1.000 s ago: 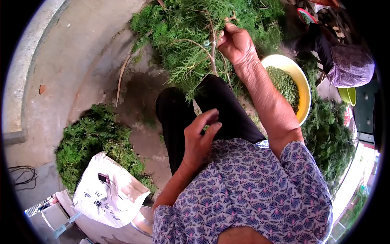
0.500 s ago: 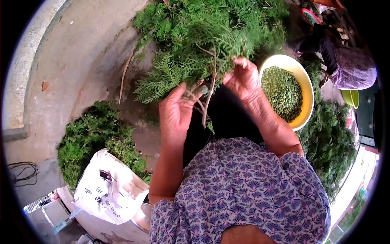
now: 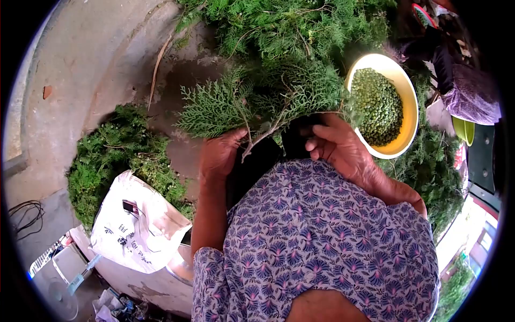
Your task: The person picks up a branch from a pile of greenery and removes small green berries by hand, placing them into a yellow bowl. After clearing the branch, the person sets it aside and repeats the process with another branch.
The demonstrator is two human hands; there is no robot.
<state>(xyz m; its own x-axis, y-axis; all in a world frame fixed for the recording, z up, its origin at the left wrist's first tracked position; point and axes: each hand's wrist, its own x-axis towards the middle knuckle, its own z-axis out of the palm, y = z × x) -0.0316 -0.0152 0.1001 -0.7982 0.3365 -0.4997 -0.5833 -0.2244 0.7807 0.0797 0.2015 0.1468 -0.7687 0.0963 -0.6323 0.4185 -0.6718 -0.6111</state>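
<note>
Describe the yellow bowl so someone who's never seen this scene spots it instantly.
Find the big heap of green conifer sprigs on the concrete ground. At its right edge, just past the person's right hand, sits a round yellow plastic bowl. It alone is filled with small green berries.

Bare concrete floor (image 3: 96, 70) lies open leftward; heaped green branches (image 3: 289, 32) ahead and a yellow bowl (image 3: 409, 102) rightward block passage.
</note>
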